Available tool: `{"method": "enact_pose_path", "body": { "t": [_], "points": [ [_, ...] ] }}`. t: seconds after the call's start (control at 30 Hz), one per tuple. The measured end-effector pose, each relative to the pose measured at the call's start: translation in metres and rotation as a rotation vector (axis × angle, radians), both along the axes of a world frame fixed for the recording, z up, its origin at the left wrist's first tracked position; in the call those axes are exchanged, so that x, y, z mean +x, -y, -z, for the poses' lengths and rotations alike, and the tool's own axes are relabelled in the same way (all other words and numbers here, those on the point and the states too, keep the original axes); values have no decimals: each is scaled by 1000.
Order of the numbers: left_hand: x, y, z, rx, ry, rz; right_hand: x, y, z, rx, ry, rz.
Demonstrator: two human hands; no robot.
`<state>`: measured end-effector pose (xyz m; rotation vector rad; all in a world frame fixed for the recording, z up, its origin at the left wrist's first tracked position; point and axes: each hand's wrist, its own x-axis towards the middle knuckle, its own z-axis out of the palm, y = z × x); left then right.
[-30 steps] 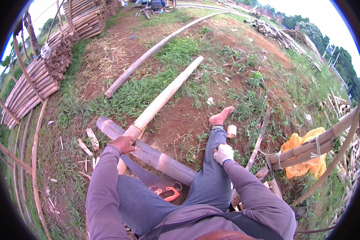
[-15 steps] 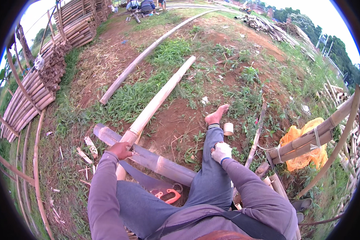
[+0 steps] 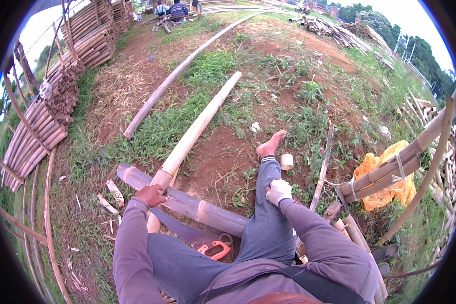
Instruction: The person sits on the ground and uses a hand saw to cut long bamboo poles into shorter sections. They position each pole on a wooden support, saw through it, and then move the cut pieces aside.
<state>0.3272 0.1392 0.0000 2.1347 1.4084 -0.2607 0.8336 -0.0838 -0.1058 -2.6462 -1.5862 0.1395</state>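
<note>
My bare left hand [image 3: 151, 196] is closed over a pale bamboo pole [image 3: 200, 131], where it crosses a thicker, darker bamboo length [image 3: 215, 213]. In a white knit glove, my right hand [image 3: 278, 191] rests on my outstretched leg with its fingers curled in. Whatever those fingers hold, if anything, is hidden. Below the crossing lies a handsaw [image 3: 185, 230] with an orange handle, partly covered by my thigh. A short cut bamboo piece [image 3: 287, 161] stands beside my bare foot.
Bamboo offcuts [image 3: 114, 192] lie on the ground at left. A long pole [image 3: 182, 71] stretches away ahead. Stacked bamboo [image 3: 38, 124] fills the far left. On the right, tied bamboo poles [image 3: 380, 180] slant past an orange net bag [image 3: 377, 200]. Two people sit far off.
The whole view has shifted slightly. Both hands keep the same places, the left on the bamboo pole and the gloved right on the leg.
</note>
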Motion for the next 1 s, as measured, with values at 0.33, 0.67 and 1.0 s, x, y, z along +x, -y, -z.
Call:
{"method": "enact_pose_path", "body": {
  "t": [0.33,0.67,1.0],
  "points": [
    [1,2,-2,1,12,-3,-1,2,-5,13,-8,0],
    [-4,0,4,23,-5,-4,0,-1,-2,4,0,-8],
    [-2,1,0,25,-9,-3,-3,-1,-6,17,-42,10]
  ]
}}
